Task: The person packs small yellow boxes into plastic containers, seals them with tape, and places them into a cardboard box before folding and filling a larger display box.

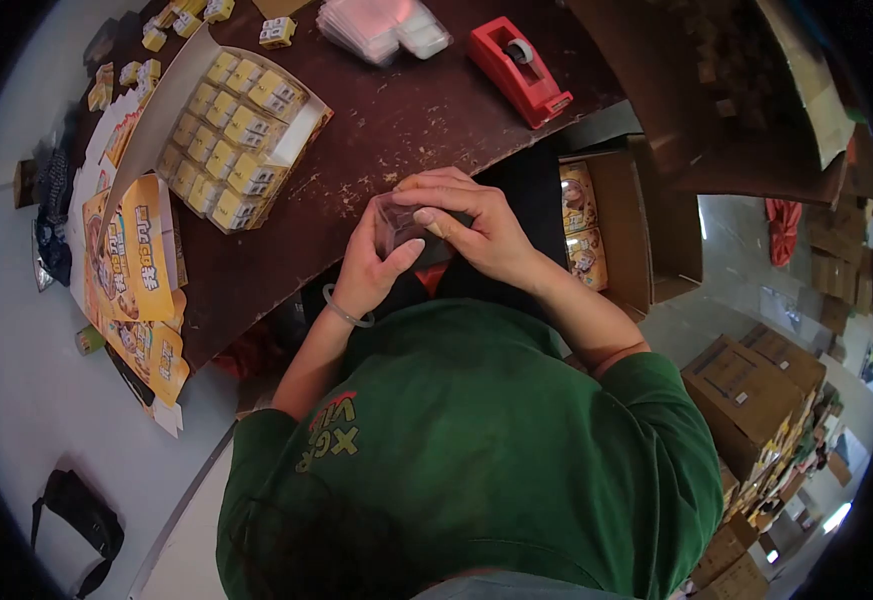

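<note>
Between both hands, near the table's front edge, is a clear plastic box (394, 222). My left hand (374, 265) grips it from the left, with the thumb along its near side. Curled over the top and right of the same box is my right hand (478, 228), its thumb pressed on the clear plastic. Fingers cover much of the box, so what it contains, if anything, cannot be made out. An open display carton (306, 125) holding rows of small yellow-and-white boxes (226, 145) stands on the table to the left of the hands.
A red tape dispenser (521, 75) and a stack of clear plastic packs (361, 30) lie on the dark table (396, 125). Flat orange printed cartons (131, 260) rest at the left edge. An open brown carton (671, 235) with printed boxes stands at the right.
</note>
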`<act>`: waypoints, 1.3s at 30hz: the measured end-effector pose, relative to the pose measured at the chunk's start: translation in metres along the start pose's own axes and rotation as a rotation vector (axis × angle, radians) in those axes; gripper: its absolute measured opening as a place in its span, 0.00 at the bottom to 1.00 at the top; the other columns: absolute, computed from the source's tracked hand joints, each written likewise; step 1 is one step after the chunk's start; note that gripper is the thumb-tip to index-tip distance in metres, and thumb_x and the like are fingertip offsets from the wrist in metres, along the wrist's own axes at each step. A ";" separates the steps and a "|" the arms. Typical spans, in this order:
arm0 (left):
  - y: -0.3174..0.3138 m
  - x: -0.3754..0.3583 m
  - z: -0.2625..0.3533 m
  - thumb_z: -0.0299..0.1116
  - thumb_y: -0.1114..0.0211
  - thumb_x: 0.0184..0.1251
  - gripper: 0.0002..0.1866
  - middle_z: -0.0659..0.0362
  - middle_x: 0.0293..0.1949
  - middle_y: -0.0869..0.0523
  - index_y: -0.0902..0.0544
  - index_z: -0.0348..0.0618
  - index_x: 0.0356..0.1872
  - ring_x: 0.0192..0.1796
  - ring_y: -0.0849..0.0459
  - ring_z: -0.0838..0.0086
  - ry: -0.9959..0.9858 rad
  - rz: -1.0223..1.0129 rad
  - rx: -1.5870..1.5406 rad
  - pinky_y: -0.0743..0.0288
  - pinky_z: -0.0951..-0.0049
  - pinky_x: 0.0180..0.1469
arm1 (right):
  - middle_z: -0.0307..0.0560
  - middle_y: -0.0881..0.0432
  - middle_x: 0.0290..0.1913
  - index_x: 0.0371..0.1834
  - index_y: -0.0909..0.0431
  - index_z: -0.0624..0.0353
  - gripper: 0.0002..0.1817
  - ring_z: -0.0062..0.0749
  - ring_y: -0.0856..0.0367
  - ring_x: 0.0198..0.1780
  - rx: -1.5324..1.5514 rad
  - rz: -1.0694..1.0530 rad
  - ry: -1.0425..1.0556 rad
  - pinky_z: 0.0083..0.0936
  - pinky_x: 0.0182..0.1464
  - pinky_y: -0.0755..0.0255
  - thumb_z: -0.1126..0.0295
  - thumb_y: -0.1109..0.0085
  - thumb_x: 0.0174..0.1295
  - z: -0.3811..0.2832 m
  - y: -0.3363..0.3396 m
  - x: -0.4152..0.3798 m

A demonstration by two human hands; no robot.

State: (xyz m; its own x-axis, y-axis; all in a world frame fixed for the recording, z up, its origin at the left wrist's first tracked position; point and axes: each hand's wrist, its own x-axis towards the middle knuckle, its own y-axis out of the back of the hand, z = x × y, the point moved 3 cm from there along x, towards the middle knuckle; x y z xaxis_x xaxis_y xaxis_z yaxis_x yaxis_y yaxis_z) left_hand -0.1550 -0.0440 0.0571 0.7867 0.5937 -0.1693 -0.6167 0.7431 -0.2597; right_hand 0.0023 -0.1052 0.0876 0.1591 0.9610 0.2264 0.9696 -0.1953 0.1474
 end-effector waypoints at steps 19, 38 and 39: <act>0.005 0.000 -0.011 0.50 0.27 0.62 0.39 0.58 0.55 0.24 0.35 0.36 0.65 0.53 0.24 0.78 0.049 0.022 0.100 0.28 0.75 0.57 | 0.49 0.12 0.45 0.45 0.13 0.61 0.10 0.37 0.15 0.50 0.039 0.191 -0.074 0.30 0.55 0.27 0.73 0.35 0.61 0.018 -0.004 -0.008; -0.008 0.007 -0.007 0.69 0.45 0.66 0.47 0.52 0.53 0.19 0.45 0.42 0.73 0.54 0.17 0.66 0.084 -0.014 -0.280 0.25 0.62 0.59 | 0.48 0.21 0.60 0.70 0.33 0.61 0.29 0.28 0.24 0.59 0.349 0.098 -0.219 0.26 0.62 0.31 0.70 0.38 0.67 0.017 -0.011 -0.021; -0.014 0.010 -0.005 0.68 0.46 0.68 0.46 0.51 0.59 0.22 0.46 0.43 0.74 0.61 0.21 0.65 0.071 0.002 -0.298 0.27 0.60 0.62 | 0.48 0.19 0.57 0.70 0.32 0.61 0.27 0.28 0.22 0.57 0.366 0.084 -0.253 0.26 0.61 0.30 0.70 0.40 0.67 0.012 -0.009 -0.020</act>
State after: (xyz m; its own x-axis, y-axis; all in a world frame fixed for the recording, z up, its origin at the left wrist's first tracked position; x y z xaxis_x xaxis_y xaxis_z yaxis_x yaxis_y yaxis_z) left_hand -0.1387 -0.0498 0.0545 0.7923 0.5638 -0.2333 -0.5906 0.6125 -0.5254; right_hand -0.0074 -0.1204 0.0704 0.2367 0.9712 -0.0265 0.9460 -0.2366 -0.2215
